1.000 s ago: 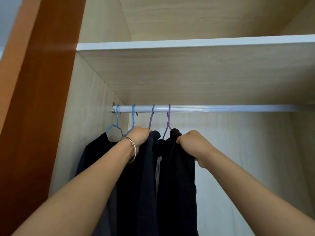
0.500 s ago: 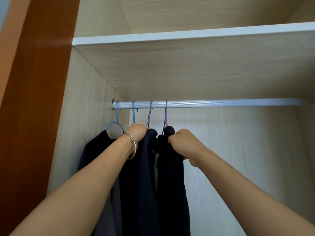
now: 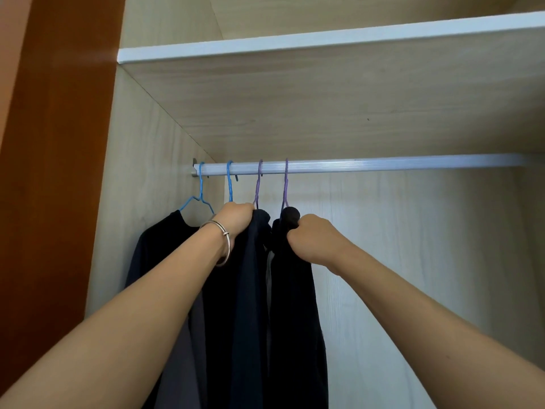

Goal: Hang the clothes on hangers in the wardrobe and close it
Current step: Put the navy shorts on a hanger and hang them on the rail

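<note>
Inside the open wardrobe, a silver rail (image 3: pixel 383 166) carries two blue hangers (image 3: pixel 201 184) and two purple hangers (image 3: pixel 285 184) at its left end. Dark clothes hang from them: a black top (image 3: pixel 159 240) at the far left, a navy garment (image 3: pixel 250 290) in the middle, a black garment (image 3: pixel 295 305) on the right. My left hand (image 3: pixel 236 218), with a metal bangle on the wrist, is closed on the top of the navy garment. My right hand (image 3: pixel 312 240) grips the top of the black garment just under the rightmost purple hanger.
A light wood shelf with a white front edge (image 3: pixel 324 39) spans the wardrobe above the rail. The wardrobe's left inner wall (image 3: pixel 141 187) is close to the hangers. A brown wooden panel (image 3: pixel 59 172) stands at the far left. The rail's right part is bare.
Both hands and the two garments have slid a little to the left along the rail. The view has tilted slightly, so the shelf sits higher in frame.
</note>
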Demonstrator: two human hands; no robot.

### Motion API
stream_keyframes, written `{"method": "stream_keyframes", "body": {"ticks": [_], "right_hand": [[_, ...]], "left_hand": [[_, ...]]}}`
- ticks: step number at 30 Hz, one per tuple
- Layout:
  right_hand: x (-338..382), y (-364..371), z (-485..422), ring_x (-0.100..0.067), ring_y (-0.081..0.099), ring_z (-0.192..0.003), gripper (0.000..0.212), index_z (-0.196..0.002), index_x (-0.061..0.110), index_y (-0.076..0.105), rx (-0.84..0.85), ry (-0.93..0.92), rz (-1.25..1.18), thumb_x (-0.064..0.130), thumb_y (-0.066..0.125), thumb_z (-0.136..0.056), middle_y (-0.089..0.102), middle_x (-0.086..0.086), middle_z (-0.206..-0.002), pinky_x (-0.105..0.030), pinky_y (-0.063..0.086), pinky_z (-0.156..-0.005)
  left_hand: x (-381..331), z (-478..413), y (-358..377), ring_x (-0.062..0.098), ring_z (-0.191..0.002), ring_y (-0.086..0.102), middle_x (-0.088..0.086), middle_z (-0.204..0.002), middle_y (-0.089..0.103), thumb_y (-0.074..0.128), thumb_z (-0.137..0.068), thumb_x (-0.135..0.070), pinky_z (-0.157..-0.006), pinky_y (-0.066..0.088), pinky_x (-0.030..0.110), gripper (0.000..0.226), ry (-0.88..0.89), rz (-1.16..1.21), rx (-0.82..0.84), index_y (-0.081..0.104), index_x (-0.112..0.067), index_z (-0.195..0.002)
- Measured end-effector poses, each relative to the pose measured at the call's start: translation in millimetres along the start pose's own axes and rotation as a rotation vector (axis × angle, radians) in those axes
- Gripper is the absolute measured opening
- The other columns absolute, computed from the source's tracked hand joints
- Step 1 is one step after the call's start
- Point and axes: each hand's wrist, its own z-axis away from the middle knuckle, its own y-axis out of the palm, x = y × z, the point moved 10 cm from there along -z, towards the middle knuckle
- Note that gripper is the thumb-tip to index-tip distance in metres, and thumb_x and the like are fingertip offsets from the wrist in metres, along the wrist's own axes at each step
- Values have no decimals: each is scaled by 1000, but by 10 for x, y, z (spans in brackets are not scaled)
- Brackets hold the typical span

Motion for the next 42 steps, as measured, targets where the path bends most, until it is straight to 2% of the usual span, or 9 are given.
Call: {"method": "stream_keyframes", "body": {"ticks": [6, 10, 14, 19, 26, 28, 31, 35, 42], "right_hand": [[-147, -24, 56, -24, 51, -78, 23, -62, 25, 38, -55, -4, -80, 25, 47, -83, 48, 0, -72, -31, 38, -67], [-332, -108, 307, -23, 59, -85, 22, -100, 18, 56, -268, -73, -111, 30, 51, -83, 61, 0, -92, -30, 43, -68], [-748, 191, 788, -13, 57, -76, 21, -106, 21, 50, -318, -164, -118, 30, 53, -86, 58, 7, -89, -28, 45, -59], [-1764, 1094, 1356, -19, 66, -80, 27, -111, 14, 56, -75, 43, -203, 25, 59, -87, 69, -3, -94, -38, 56, -72], [-2773, 2012, 2092, -24, 67, -86, 28, -105, 11, 67, 208, 406, -196, 30, 61, -86, 71, -10, -98, -36, 56, -77], [-3025, 2138, 2208, -26, 66, -93, 36, -112, 15, 64, 314, 504, -37, 39, 57, -86, 69, -9, -105, -34, 54, -80], [-3349, 2301, 2328, -28, 65, -87, 48, -122, 11, 56, 519, 668, 160, 46, 46, -90, 65, -13, -113, -33, 52, -78], [-3408, 2350, 2032, -17, 60, -41, 38, -122, 6, 52, 323, 811, -152, 31, 41, -96, 65, -18, -105, -25, 55, -47], [-3232, 2251, 1654, -23, 61, -58, 18, -103, 15, 56, 31, 724, -435, 12, 41, -93, 62, -11, -95, -23, 55, -53]], "left_hand": [[-14, 445, 153, 17, -92, 60, 6, -117, 61, 69, -77, -28, -64, 49, 20, 66, 92, -51, 120, 40, -8, -133], [25, 876, 244, 15, -101, 59, -5, -111, 59, 67, -77, -10, -82, 50, 23, 61, 241, -115, 127, 36, -28, -126], [439, 1404, 354, 10, -96, 55, -7, -118, 49, 52, -83, 1, -66, 39, -5, 80, 356, -276, -2, 13, -28, -146], [1707, 1931, 494, -8, -74, 52, -6, -106, 60, 56, -87, -5, -55, 39, -9, 50, 88, -233, -37, 41, -17, -134], [3137, 2511, 617, 23, -80, 64, 9, -81, 68, 61, -85, -13, -58, 39, 15, 9, -254, -372, -9, 64, -7, -92], [3424, 2577, 649, 27, -78, 64, 0, -59, 57, 59, -88, -23, -58, 33, 19, 26, -349, -468, 89, 54, -15, -64], [3708, 2567, 681, 20, -69, 58, -7, -55, 48, 52, -91, -36, -57, 33, 22, 34, -471, -519, 217, 51, -16, -63], [3700, 2388, 695, 33, -100, 60, 11, -85, 66, 45, -95, -31, -69, 32, 23, 29, -476, -463, 211, 60, -6, -90], [3799, 2165, 817, 23, -77, 54, 7, -76, 57, 48, -93, -32, -67, 36, 27, 30, -468, -348, 165, 55, -4, -84]]}}
